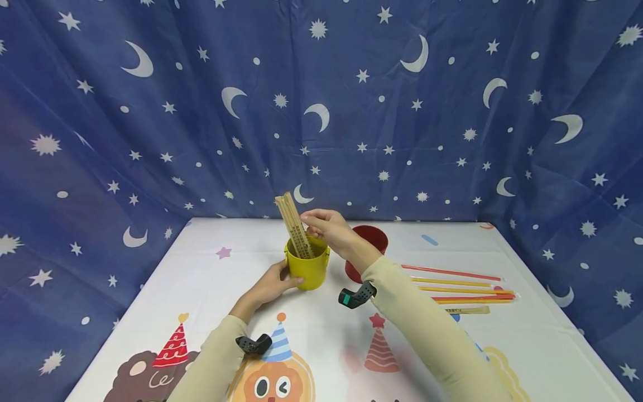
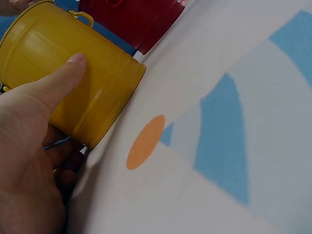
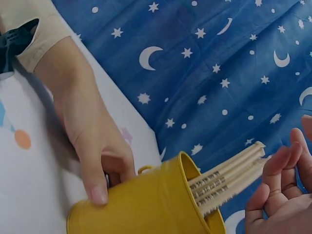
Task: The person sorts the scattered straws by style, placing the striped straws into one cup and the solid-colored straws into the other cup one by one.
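My left hand grips the side of a small yellow bucket that stands upright on the table. In the left wrist view the thumb lies along the bucket wall, while its other fingers are partly hidden behind it. Several paper-wrapped chopsticks with dark print lean to the left out of the bucket. Close to their upper part is my right hand, its fingers loosely bent. The right wrist view shows these fingers beside the ends of the wrapped chopsticks, with nothing held between them.
A dark red bucket stands right of the yellow one, partly behind my right forearm. Further right lie several thin red and yellow sticks and one paper-wrapped piece. A blue curtain hangs behind the white table.
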`<action>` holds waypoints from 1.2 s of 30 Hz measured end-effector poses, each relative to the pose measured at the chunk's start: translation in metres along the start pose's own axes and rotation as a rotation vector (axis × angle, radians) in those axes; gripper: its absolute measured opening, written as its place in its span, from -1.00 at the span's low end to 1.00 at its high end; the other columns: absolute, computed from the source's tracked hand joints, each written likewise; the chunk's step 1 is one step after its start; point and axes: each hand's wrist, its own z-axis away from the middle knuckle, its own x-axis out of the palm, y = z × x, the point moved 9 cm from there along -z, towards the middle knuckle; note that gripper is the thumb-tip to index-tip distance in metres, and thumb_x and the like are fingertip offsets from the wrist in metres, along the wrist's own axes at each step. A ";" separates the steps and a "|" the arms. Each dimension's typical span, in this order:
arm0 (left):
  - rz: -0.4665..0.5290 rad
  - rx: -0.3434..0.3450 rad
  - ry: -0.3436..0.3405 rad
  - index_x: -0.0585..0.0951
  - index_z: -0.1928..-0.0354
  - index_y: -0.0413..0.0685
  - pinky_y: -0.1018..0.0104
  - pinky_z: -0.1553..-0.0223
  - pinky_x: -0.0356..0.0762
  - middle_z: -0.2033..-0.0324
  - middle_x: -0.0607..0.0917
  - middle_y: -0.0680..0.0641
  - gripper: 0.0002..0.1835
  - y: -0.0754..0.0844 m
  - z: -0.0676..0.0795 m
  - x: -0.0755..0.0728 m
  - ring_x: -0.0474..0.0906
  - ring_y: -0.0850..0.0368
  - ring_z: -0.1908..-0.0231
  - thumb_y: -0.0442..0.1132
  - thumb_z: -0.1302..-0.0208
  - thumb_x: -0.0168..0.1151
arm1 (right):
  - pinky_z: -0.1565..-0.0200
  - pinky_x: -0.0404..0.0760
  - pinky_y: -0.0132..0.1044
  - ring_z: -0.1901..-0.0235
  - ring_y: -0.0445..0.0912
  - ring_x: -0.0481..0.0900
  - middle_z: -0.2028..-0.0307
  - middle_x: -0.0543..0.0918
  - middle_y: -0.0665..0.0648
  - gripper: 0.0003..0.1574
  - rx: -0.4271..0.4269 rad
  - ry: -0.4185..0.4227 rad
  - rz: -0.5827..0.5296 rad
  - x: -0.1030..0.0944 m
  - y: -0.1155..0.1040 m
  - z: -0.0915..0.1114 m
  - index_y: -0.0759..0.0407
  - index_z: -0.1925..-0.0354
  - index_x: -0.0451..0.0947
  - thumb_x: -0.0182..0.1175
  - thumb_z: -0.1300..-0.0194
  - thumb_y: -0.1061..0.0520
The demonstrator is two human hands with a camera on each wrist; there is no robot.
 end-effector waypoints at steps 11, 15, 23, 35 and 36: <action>-0.003 0.004 -0.007 0.09 -0.57 -0.26 -0.10 -0.59 0.02 -0.56 0.16 -0.27 0.02 -0.003 -0.002 0.000 0.07 -0.21 -0.57 0.07 -0.28 0.38 | -0.18 0.46 -0.17 0.29 -0.10 0.43 0.41 0.44 -0.06 -0.65 -0.074 -0.037 0.057 -0.018 -0.004 0.029 0.27 -0.11 0.57 0.15 -0.50 0.08; -0.008 0.004 0.000 0.11 -0.56 -0.26 -0.14 -0.59 0.01 -0.55 0.18 -0.27 0.01 -0.002 -0.003 0.001 0.07 -0.22 -0.57 0.07 -0.27 0.39 | -0.15 0.46 -0.15 0.31 -0.10 0.44 0.52 0.44 -0.04 -0.71 -0.081 -0.051 0.071 -0.023 0.000 0.039 0.24 -0.05 0.58 0.14 -0.50 0.09; -0.025 0.003 0.006 0.11 -0.56 -0.27 -0.13 -0.60 -0.01 -0.56 0.17 -0.28 0.02 0.000 -0.001 0.000 0.05 -0.21 -0.57 0.10 -0.27 0.38 | 0.06 0.53 -0.35 0.31 -0.15 0.47 0.52 0.50 -0.07 -0.84 -0.106 -0.055 0.053 -0.043 0.009 0.062 0.12 0.06 0.61 0.14 -0.50 0.12; -0.011 0.018 -0.007 0.12 -0.55 -0.28 -0.11 -0.60 0.01 -0.55 0.18 -0.28 0.00 0.002 -0.001 0.000 0.06 -0.21 -0.57 0.08 -0.28 0.38 | 0.04 0.58 -0.34 0.31 -0.19 0.47 0.45 0.51 -0.08 -0.59 -0.099 0.005 0.140 -0.095 0.043 0.090 0.39 -0.06 0.53 0.15 -0.50 0.05; -0.012 0.016 -0.007 0.12 -0.55 -0.28 -0.11 -0.60 0.01 -0.55 0.18 -0.28 0.00 0.002 -0.001 0.000 0.07 -0.21 -0.57 0.08 -0.28 0.38 | 0.03 0.58 -0.36 0.29 -0.20 0.47 0.43 0.51 -0.09 -0.57 -0.104 0.005 0.154 -0.100 0.045 0.093 0.40 -0.07 0.52 0.15 -0.51 0.04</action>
